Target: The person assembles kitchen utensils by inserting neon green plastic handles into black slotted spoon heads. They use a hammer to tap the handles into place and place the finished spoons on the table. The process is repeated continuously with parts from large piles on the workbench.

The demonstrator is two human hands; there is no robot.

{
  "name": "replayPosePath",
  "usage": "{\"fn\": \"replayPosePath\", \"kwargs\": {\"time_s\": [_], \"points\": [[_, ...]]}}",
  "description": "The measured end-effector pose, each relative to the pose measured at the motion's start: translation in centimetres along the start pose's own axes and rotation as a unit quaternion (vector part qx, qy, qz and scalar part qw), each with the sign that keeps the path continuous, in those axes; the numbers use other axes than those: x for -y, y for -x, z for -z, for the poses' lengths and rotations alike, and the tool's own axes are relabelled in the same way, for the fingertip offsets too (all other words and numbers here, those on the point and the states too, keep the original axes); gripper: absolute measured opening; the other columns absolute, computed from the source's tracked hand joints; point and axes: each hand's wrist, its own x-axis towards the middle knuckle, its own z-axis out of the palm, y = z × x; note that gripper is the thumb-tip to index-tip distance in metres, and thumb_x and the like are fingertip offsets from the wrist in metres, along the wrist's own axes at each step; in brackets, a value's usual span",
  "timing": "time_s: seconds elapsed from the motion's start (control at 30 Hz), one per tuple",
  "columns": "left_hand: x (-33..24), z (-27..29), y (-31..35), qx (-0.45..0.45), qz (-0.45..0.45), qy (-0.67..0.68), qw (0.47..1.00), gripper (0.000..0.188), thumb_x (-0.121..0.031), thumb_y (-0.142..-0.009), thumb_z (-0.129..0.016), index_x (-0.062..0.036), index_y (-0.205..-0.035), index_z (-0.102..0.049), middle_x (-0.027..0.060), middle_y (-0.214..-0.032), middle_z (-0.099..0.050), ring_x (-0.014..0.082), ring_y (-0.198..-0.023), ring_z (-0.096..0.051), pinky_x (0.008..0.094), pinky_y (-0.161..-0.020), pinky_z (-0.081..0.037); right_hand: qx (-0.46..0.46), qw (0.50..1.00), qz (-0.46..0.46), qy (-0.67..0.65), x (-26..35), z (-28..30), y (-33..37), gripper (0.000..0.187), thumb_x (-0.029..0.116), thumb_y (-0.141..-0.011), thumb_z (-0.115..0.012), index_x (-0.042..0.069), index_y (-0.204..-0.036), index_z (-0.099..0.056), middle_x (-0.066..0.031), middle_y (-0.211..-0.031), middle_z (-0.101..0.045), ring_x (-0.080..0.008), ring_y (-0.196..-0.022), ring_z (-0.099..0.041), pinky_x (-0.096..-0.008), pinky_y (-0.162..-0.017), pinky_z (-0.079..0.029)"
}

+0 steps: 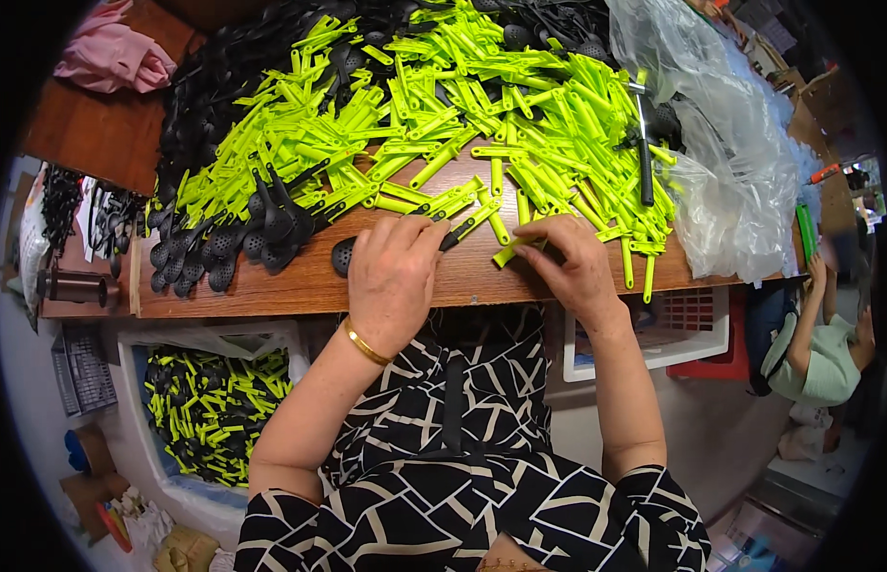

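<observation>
My left hand [394, 276] is closed over a black kitchen spoon lying near the table's front edge. The spoon's round head [342, 255] shows left of the hand. Its black neck comes out on the right and meets a lime-green handle sleeve [482, 214]. My right hand [572, 257] is closed, thumb and fingertips pinching the end of a loose lime-green handle [505, 255]. Beyond both hands spreads a big heap of lime-green handles [443, 86]. Black perforated spoons [219, 250] lie at the left, several with lime-green handles fitted.
A black-gripped hammer [645, 162] rests on the heap's right side, beside clear plastic sheeting [730, 172]. Below the table stand a lined bin of green-and-black utensils [305, 353] and a white crate [653, 360]. A pink cloth [114, 52] lies far left. Another person [815, 353] is at right.
</observation>
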Motion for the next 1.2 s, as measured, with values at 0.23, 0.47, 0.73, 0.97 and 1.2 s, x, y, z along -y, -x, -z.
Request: {"fn": "replayPosePath", "kwargs": {"time_s": [0.23, 0.47, 0.73, 0.97, 1.2], "points": [[3.3, 1.3, -3.1, -0.036, 0.001, -0.046, 0.998, 0.023, -0.013, -0.091, -0.074, -0.0092, -0.114, -0.076, 0.0079, -0.109, -0.073, 0.0305, -0.104, -0.065, 0.0429, -0.091, -0.046, -0.018, 0.999, -0.024, -0.030, -1.3, -0.1, 0.1, 0.022, 0.013, -0.080, -0.088, 0.009, -0.093, -0.071, -0.0072, -0.095, -0.071, -0.0289, -0.094, -0.067, -0.0416, -0.086, -0.047], [9.8, -1.4, -14.5, -0.094, -0.096, -0.106, 0.985, 0.022, -0.017, -0.085, -0.078, -0.0133, -0.107, -0.077, 0.0050, -0.107, -0.072, 0.0273, -0.107, -0.065, 0.0445, -0.093, -0.046, -0.061, 0.997, -0.027, 0.038, -2.4, -0.5, 0.3, 0.029, 0.013, -0.081, -0.087, 0.008, -0.101, -0.068, -0.0081, -0.095, -0.070, -0.0301, -0.094, -0.067, -0.0421, -0.086, -0.047], [16.0, -5.6, -26.0, -0.114, -0.005, -0.265, 0.957, 0.026, -0.017, -0.100, -0.053, -0.0212, -0.120, -0.070, 0.0043, -0.122, -0.071, 0.0268, -0.117, -0.065, 0.0493, -0.098, -0.046, -0.087, 0.987, -0.072, 0.112, -1.6, -0.7, -0.2, 0.024, 0.009, -0.091, -0.076, 0.010, -0.114, -0.074, -0.0096, -0.102, -0.066, -0.0309, -0.100, -0.062, -0.0432, -0.089, -0.044], [20.1, -4.1, -27.1, -0.060, 0.045, -0.165, 0.983, 0.044, -0.020, -0.088, -0.081, -0.0225, -0.131, -0.069, 0.0036, -0.097, -0.078, 0.0257, -0.103, -0.072, 0.0474, -0.103, -0.044, -0.097, 0.990, -0.080, 0.060, -1.6, -0.2, -0.3, 0.020, 0.009, -0.091, -0.076, 0.009, -0.111, -0.076, -0.0089, -0.102, -0.069, -0.0300, -0.101, -0.064, -0.0418, -0.090, -0.044], [17.8, -0.7, -23.9, -0.062, 0.044, -0.103, 0.992, 0.061, -0.029, -0.085, -0.085, -0.0204, -0.142, -0.064, 0.0089, -0.091, -0.076, 0.0282, -0.102, -0.071, 0.0508, -0.110, -0.037, -0.123, 0.986, -0.117, 0.002, -1.5, 0.3, 0.3, 0.018, 0.006, -0.093, -0.074, 0.007, -0.111, -0.075, -0.0099, -0.103, -0.069, -0.0293, -0.101, -0.065, -0.0405, -0.091, -0.045]]}}
